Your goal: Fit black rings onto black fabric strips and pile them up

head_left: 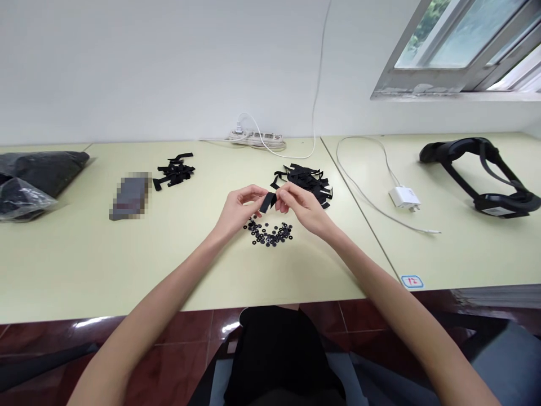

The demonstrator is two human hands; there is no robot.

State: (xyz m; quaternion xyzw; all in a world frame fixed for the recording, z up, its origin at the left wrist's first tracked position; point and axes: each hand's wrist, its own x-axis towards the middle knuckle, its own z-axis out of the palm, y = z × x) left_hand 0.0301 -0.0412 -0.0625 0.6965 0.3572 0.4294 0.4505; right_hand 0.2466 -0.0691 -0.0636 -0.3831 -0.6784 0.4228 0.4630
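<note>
Between my two hands a short black strip [266,203], bent or folded over, is held up above the table. My left hand [242,210] pinches its left side with thumb and fingers. On the other side my right hand [302,206] grips the strip's right end, its fingertips curled close together. Just below lie many small black rings [273,235], loosely scattered. Right behind my right hand is a pile of black strips [306,179]. A smaller heap of black strips [175,172] sits farther left.
A blurred-out flat object [131,196] and a dark bag in clear plastic [38,180] are on the left. At the wall is a power strip [257,138] with a white cable. To the right are a white charger [404,197] and a black headset [482,175].
</note>
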